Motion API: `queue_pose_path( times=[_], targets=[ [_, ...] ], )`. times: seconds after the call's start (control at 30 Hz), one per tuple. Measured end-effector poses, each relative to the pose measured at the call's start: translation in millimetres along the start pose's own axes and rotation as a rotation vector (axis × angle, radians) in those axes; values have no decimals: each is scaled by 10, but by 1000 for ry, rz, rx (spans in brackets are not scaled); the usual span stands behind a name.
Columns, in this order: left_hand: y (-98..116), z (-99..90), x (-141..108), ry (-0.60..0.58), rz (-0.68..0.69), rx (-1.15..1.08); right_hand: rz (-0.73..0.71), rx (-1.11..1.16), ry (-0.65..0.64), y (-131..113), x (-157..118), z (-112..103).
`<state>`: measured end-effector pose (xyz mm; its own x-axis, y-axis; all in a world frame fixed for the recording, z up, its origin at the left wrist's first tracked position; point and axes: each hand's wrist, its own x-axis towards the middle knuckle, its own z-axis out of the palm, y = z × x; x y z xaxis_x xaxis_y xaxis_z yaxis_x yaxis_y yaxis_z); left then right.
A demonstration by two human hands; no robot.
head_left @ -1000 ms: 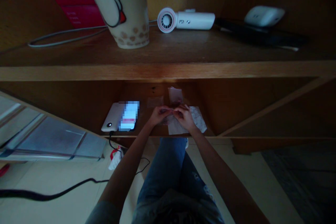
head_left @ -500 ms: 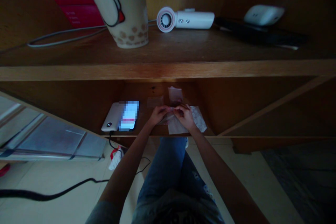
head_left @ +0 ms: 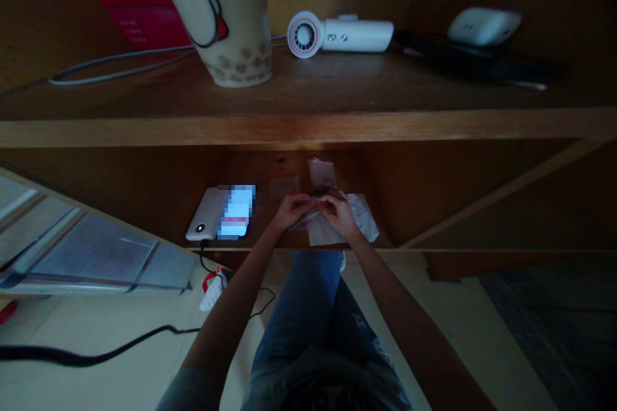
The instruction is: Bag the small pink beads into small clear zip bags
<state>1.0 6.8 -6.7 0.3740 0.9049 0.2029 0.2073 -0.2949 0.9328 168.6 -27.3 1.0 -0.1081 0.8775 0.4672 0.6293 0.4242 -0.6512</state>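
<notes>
My left hand point(head_left: 292, 209) and my right hand point(head_left: 338, 212) meet over the drawer-like lower compartment, fingertips pinched close together. Between them is a small clear plastic bag point(head_left: 305, 222), its film hanging under the fingers; dim light hides its details and anything inside. Beneath my right hand lies a white sheet point(head_left: 324, 231), and crinkled clear wrapping point(head_left: 365, 217) sticks out to its right. Just beyond the fingers rests a stack of small clear bags point(head_left: 322, 173). Another flat clear bag point(head_left: 284, 187) lies beyond my left hand.
Left in the compartment are a white power bank point(head_left: 202, 215) and a lit phone point(head_left: 236, 212). On the wooden shelf point(head_left: 337, 93) above stand a bubble tea cup point(head_left: 236, 19), a white handheld fan point(head_left: 354, 36) and a white case point(head_left: 483, 26). A black cable point(head_left: 144, 337) crosses below.
My fingertips have shifted slightly, and the piece of film between them shows less than before. Both hands keep their place; the things around have not moved.
</notes>
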Motion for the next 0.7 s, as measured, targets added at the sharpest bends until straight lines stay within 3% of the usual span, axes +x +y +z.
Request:
queue_pose_path(
  times=[0.2, 0.33, 0.47, 0.53, 0.7],
  targets=[
    [-32, -8, 6, 43, -31, -63, 70, 29, 62, -11, -4, -21],
    [25, -11, 3, 29, -40, -80, 81, 51, 61, -1, -6, -28],
    [93, 9, -10, 19, -25, -119, 147, 127, 142, 57, -8, -4],
    [101, 17, -24, 75, -27, -175, 200, 218, 187, 86, -6, 13],
    [104, -23, 5, 384, 30, -258, 374, 469, 384, 150, 10, 21]
  ],
)
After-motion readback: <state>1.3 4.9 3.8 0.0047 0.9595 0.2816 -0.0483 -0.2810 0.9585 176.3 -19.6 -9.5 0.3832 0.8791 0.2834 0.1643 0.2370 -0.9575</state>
